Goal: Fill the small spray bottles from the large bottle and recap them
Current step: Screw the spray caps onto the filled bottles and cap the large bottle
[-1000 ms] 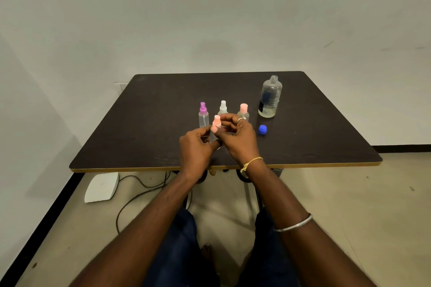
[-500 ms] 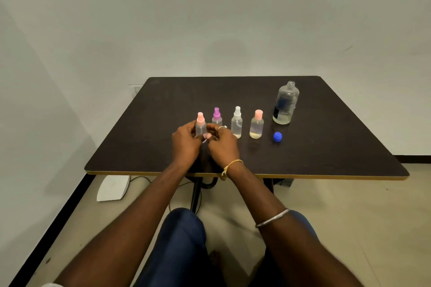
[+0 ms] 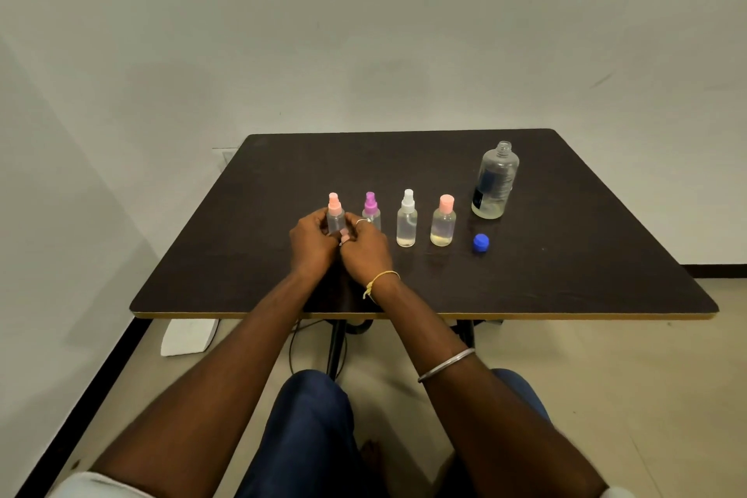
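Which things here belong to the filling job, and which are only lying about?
Job: pink-nozzle spray bottle, held by left hand and right hand; purple-nozzle spray bottle; white-nozzle spray bottle; pink-capped bottle; large bottle; blue cap.
Lying about: white object on the floor; cables.

Desk [image 3: 566, 255]: we see a dark, matt, wood-look top with a pale edge band;
Spray bottles [image 3: 406, 222]: clear glossy plastic, with opaque plastic tops;
Large bottle [image 3: 495, 182]: clear, shiny plastic;
Blue cap [image 3: 480, 243]: ribbed plastic;
Bangle [image 3: 446, 364]: we read it as polished metal
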